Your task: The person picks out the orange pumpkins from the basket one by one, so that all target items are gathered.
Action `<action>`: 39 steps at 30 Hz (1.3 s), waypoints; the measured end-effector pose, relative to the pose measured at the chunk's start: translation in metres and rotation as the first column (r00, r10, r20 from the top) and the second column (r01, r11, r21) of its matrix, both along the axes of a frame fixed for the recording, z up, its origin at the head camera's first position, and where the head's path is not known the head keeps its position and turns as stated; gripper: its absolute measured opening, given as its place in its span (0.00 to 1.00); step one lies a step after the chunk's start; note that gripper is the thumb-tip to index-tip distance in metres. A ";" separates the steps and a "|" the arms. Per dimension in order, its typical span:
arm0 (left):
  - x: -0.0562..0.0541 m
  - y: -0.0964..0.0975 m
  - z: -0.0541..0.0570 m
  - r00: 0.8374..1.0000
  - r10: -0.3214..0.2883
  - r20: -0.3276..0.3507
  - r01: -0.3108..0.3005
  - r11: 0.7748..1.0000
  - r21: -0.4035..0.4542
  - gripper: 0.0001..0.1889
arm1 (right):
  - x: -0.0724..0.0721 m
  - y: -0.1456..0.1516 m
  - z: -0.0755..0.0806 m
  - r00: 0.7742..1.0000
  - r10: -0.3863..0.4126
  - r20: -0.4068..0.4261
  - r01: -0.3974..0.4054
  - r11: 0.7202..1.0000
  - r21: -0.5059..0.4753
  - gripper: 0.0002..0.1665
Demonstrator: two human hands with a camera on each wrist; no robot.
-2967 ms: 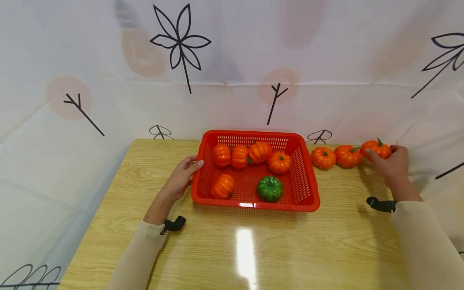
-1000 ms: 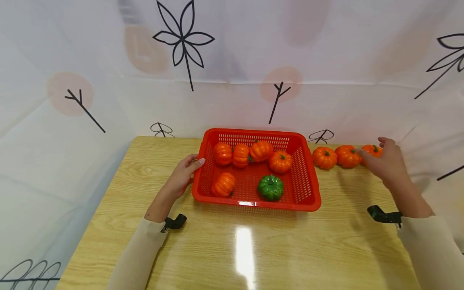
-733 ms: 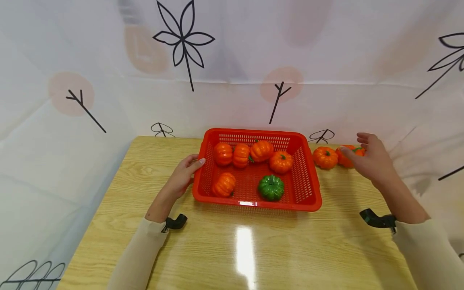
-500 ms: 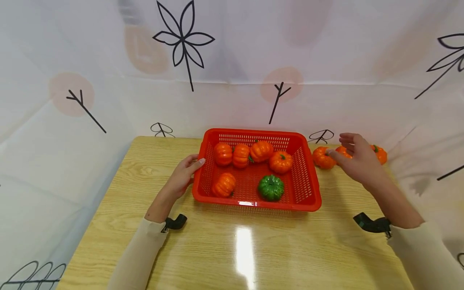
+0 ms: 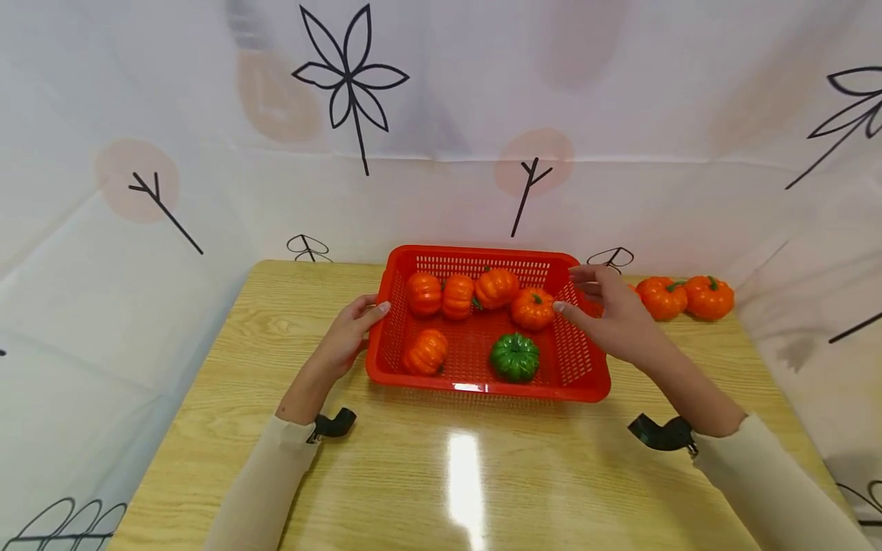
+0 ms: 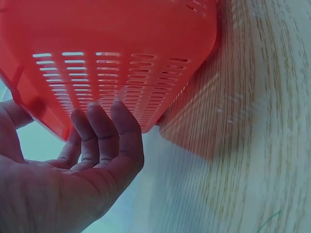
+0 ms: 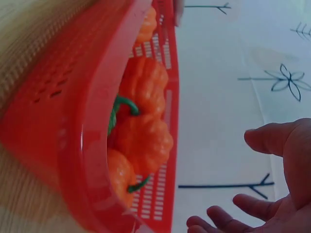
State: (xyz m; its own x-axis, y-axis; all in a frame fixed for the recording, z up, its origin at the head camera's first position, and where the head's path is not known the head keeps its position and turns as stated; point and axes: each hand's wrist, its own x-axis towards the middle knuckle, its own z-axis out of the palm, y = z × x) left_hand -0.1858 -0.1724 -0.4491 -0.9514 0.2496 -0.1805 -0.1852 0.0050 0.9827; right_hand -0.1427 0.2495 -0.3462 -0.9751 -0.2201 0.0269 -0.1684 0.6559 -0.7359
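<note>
A red plastic basket [image 5: 482, 390] stands on the table. It holds several orange toy pumpkins [image 5: 496, 288] and one green pumpkin [image 5: 514, 357]. My left hand [image 5: 342, 337] grips its left side; the thumb is over the rim, and the left wrist view has the curled fingers [image 6: 127, 128] against the slotted outer wall. Above the basket's right rim hovers my right hand [image 5: 620, 325], fingers spread and nothing in them. Right of the basket, a row of orange pumpkins [image 5: 710, 297] lies along the table's back edge; the right hand mostly hides the nearest one.
The wooden table [image 5: 413, 474] extends in front of the basket. A white patterned cloth [image 5: 441, 199] hangs close behind the table and along its sides. Each wrist wears a black camera mount [image 5: 661, 433].
My right hand has put the pumpkin it held at the right end of the row and let go. It has then moved left to the basket's right rim. The left hand keeps its grip.
</note>
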 end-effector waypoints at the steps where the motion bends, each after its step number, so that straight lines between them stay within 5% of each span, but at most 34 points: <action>1: 0.000 0.000 0.000 1.000 -0.001 0.000 0.001 1.000 -0.002 0.30 | 0.000 -0.004 -0.001 1.000 0.017 -0.009 -0.017 1.000 -0.004 0.39; 20: 0.000 0.001 0.000 1.000 0.009 0.003 -0.009 1.000 0.014 0.29 | -0.001 -0.081 -0.028 0.969 0.244 -0.029 -0.245 0.969 -0.037 0.34; 39: 0.001 0.002 -0.003 1.000 0.004 0.000 -0.004 1.000 0.002 0.30 | -0.004 -0.134 -0.050 0.955 0.298 0.005 -0.298 0.955 -0.002 0.38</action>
State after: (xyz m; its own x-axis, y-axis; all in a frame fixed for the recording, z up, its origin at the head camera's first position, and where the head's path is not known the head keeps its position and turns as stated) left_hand -0.1851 -0.1707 -0.4517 -0.9524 0.2458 -0.1804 -0.1855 0.0026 0.9826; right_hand -0.1471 0.1156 -0.3964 -0.8654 -0.5006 0.0225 -0.3520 0.5753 -0.7383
